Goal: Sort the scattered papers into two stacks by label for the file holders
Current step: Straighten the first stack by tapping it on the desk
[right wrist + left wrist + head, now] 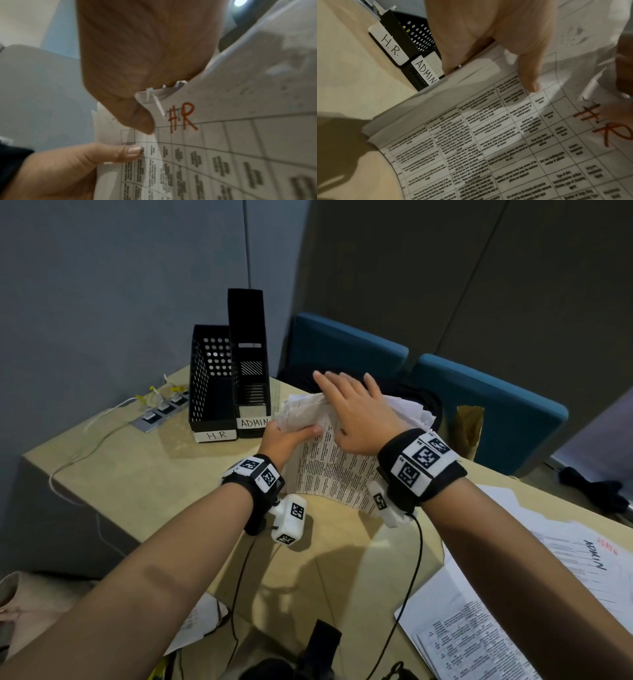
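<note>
Papers [334,470] marked HR, held as a stack above the beige table [147,474], near edge curling over bare tabletop. Gripped at the far-left corner by the left hand [286,438], thumb on top; flattened under the right hand [356,412], fingers straight. Just left: HR file holder [209,381] touching ADMIN file holder [250,361]. Near right: loose ADMIN sheets [534,583]. Beyond the far edge: blue chairs [486,409].
</note>
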Motion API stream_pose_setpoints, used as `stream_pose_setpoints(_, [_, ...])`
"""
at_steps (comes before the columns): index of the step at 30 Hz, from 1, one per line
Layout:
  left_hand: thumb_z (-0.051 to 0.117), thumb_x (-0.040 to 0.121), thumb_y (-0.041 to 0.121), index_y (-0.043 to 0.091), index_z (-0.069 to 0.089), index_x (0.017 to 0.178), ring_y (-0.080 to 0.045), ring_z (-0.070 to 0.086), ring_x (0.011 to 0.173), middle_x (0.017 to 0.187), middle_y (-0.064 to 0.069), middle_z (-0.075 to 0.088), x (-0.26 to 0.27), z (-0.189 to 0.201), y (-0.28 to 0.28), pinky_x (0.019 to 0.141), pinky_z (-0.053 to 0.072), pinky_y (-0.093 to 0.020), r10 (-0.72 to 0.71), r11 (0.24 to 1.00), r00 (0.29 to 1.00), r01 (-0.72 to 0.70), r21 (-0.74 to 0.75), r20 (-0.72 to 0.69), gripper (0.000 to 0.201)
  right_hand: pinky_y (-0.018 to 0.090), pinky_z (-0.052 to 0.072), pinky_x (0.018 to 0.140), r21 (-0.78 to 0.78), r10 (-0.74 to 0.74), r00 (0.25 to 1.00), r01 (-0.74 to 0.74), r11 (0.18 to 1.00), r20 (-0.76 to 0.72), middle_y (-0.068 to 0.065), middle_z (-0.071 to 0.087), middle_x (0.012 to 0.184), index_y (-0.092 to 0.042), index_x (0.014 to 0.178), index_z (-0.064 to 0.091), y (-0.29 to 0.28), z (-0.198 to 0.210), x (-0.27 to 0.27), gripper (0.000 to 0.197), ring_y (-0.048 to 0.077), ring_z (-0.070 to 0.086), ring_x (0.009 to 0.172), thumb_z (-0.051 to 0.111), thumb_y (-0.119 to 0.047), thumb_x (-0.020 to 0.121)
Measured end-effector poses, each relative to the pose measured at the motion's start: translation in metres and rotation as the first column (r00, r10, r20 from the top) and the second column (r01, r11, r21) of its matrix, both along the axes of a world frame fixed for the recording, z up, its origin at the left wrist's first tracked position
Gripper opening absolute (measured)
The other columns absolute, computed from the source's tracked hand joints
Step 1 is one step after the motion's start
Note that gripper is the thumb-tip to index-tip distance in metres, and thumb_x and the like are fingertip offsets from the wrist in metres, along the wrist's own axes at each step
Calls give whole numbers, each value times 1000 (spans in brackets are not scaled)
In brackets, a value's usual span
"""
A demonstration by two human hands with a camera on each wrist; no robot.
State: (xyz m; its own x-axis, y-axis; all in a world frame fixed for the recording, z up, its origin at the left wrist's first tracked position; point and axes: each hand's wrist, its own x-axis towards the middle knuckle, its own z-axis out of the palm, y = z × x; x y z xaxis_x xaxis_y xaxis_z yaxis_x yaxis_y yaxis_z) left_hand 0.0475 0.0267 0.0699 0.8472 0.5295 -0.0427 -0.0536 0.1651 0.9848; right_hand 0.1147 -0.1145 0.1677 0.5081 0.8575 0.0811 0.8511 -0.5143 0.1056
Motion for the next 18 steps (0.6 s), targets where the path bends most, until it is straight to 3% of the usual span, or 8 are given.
stream_pose_setpoints(4, [79, 76, 8, 16, 64, 114, -14, 67, 102, 108, -2, 71, -2, 1, 1, 90, 53, -33, 27, 1000, 1000, -27, -7, -6, 42, 52, 26, 111, 117, -284, 941, 266, 957, 182, 5, 44, 144, -22, 148, 25, -20, -4, 15, 79, 28, 43, 132, 65, -23, 80])
stream_pose_setpoints(5, [79, 76, 9, 14, 63, 118, -15, 67, 103, 109, -2, 71, -2, 0, 2, 91, 52, -33, 21, 1000, 1000, -21, -6, -7, 45, 49, 34, 105, 191, -375, 920, 349, 917, 116, 3, 54, 133, -22, 142, 36, -29, -2, 22, 66, 27, 52, 122, 63, -23, 82])
stream_pose_setpoints(7, [79, 76, 10, 11, 63, 120, -17, 67, 105, 110, -3, 72, -4, 0, 3, 91, 52, -34, 6, 1000, 1000, -7, -13, -11, 47, 43, 50, 91, 389, -461, 856, 517, 762, -234, 0, 65, 113, -22, 127, 53, -50, -7, 37, 45, 23, 63, 102, 64, -28, 84])
stream_pose_setpoints(9, [77, 77, 8, 10, 64, 119, -20, 68, 105, 109, -4, 73, -6, -1, 5, 93, 52, -38, -2, 999, 1000, 2, -43, -10, 44, 42, 55, 88, 532, -195, 703, 663, 527, -683, -1, 69, 108, -20, 117, 61, -72, -23, 49, 39, 18, 67, 97, 70, -29, 80])
stream_pose_setpoints(10, [77, 77, 7, 9, 64, 118, -21, 69, 104, 109, -5, 73, -6, -2, 7, 95, 52, -41, -11, 999, 1000, 11, -53, -6, 43, 42, 55, 90, 536, -12, 602, 720, 441, -799, 1, 70, 109, -18, 116, 62, -79, -33, 49, 38, 18, 68, 99, 72, -25, 80])
stream_pose_setpoints(13, [82, 72, 13, 10, 64, 120, -23, 69, 106, 110, -5, 74, -7, -5, 9, 100, 49, -47, -56, 996, 998, 54, -71, -23, 51, 31, 58, 82, 484, 283, 396, 760, 433, -874, 6, 69, 114, -11, 126, 56, -85, -62, 39, 41, 12, 70, 96, 66, -12, 86])
stream_pose_setpoints(15, [91, 59, 28, 12, 61, 123, -25, 67, 109, 113, -5, 72, -8, -4, 8, 101, 47, -51, -55, 994, 997, 50, -100, -47, 72, 34, 60, 79, 492, 327, 378, 763, 420, -866, 8, 69, 109, -10, 122, 57, -78, -73, 29, 35, 13, 72, 90, 62, -7, 88])
stream_pose_setpoints(18, [92, 49, 35, 10, 60, 124, -27, 67, 110, 115, -7, 72, -6, -4, 5, 100, 47, -53, -61, 985, 998, 56, -163, -26, 86, 41, 59, 78, 487, 437, 350, 837, 251, -828, 12, 69, 101, -14, 107, 61, -66, -82, 19, 23, 22, 71, 85, 60, -1, 88])
